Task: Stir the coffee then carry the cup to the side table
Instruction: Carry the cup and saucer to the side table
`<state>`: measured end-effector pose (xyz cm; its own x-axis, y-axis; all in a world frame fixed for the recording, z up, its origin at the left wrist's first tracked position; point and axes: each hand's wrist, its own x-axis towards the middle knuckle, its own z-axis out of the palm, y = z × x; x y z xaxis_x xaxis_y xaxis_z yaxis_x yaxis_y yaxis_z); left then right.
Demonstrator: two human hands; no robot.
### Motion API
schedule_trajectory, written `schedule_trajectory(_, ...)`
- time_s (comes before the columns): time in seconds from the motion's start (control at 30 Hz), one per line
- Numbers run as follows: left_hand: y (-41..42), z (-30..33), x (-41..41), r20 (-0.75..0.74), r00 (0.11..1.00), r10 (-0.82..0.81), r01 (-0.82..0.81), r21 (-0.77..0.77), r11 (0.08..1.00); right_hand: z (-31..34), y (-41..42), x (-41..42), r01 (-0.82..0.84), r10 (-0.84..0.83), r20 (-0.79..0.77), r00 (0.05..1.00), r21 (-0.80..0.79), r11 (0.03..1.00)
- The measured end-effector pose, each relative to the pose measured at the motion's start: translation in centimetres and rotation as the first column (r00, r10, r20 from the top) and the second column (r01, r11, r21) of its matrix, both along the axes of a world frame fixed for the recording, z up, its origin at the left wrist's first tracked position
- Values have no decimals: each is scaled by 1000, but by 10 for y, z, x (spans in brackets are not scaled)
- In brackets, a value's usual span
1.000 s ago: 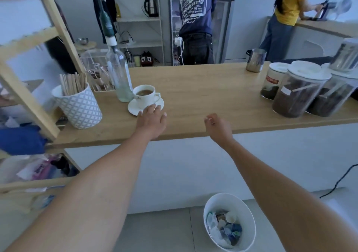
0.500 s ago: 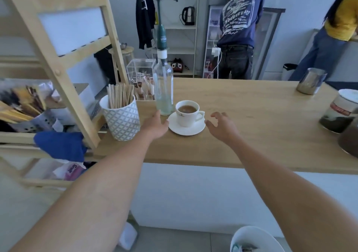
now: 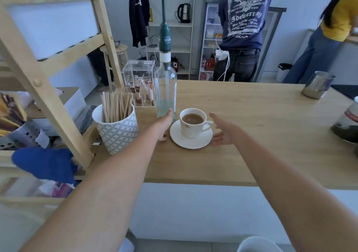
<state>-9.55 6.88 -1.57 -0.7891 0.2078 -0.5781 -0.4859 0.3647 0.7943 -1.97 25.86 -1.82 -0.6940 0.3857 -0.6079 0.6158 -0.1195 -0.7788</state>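
A white cup [image 3: 190,129] filled with brown coffee stands on a white saucer [image 3: 180,140] on the wooden counter [image 3: 261,139], its handle pointing right. My left hand [image 3: 162,124] reaches along the saucer's left edge, fingers extended and holding nothing. My right hand [image 3: 225,130] is open just right of the saucer, fingers spread near the cup's handle, not gripping it. No stirrer is in the cup.
A patterned white pot of wooden stir sticks [image 3: 116,123] stands left of the cup. A clear pump bottle [image 3: 166,89] and an acrylic sachet box [image 3: 139,83] sit behind. A steel jug [image 3: 317,85] is far right. Two people stand beyond the counter.
Both hands have closed in on the saucer from either side, the left moving forward beside it. The view has come closer to the cup.
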Motion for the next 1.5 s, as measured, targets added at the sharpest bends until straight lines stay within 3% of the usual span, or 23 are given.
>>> schedule_trajectory(0.1, 7, 1, -11, 82, 996, 32, -38, 66, 997, -2, 6, -6, 8, -4, 39, 999, -103, 995)
schedule_trajectory(0.33, 12, -8, -24, 141, 990, 7, -10, 25, 1000, -7, 14, -11, 54, -29, 102, 994, -249, 967)
schedule_trajectory(0.77, 14, -9, -20, 214, 976, 32, -51, 82, 995, -8, 12, 0, 159, -143, 74, 987, -314, 936)
schedule_trajectory(1.07, 42, 5, 8, 242, 965, -98, 74, 104, 992, -2, 32, 46, 232, -242, 33, 970, -432, 871)
schedule_trajectory(1.5, 136, 21, 112, 259, 891, -372, 349, 132, 928, 14, 94, 197, 384, -420, -12, 907, -381, 841)
